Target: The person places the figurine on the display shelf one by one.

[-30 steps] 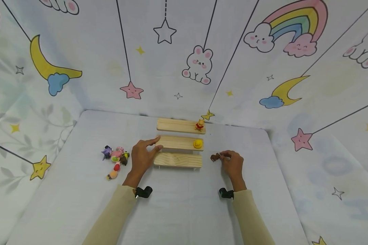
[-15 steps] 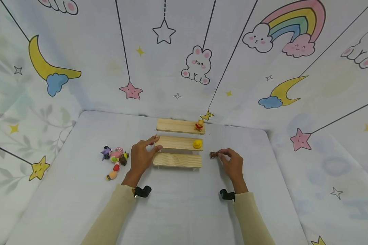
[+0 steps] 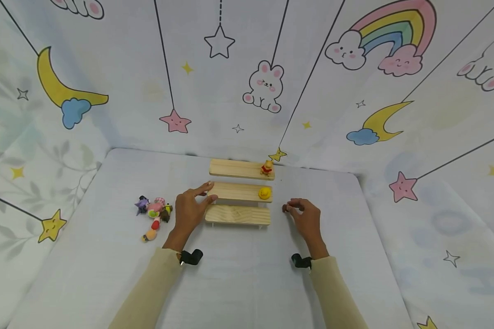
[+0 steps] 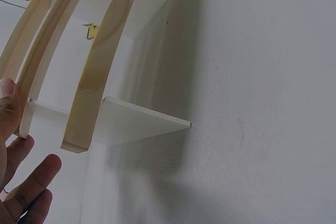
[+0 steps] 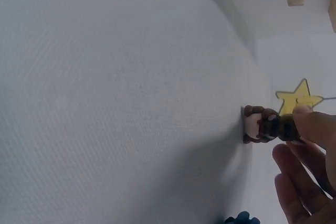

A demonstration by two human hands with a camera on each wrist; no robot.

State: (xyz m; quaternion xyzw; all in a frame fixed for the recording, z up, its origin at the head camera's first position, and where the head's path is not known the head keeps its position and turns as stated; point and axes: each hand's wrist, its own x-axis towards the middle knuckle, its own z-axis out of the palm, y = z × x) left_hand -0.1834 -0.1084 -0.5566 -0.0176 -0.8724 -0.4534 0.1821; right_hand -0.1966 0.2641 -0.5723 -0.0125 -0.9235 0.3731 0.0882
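the right hand (image 3: pixel 306 218) pinches a small brown figure (image 5: pixel 268 125) between thumb and fingertips, just right of the wooden stepped shelf (image 3: pixel 238 192) and low over the white table (image 3: pixel 247 283). the left hand (image 3: pixel 190 211) rests at the shelf's left end, fingers fairly straight and touching the middle step. a yellow duck (image 3: pixel 265 193) sits on that step, a bear figure (image 3: pixel 266 167) on the top one. a heap of small toys (image 3: pixel 154 214) lies left of the left hand.

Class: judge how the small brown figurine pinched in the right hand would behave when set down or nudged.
The brown figurine looks rigid and probably light, since the right hand pinches it with fingertips. Being small and narrow-footed, it may tip if nudged.
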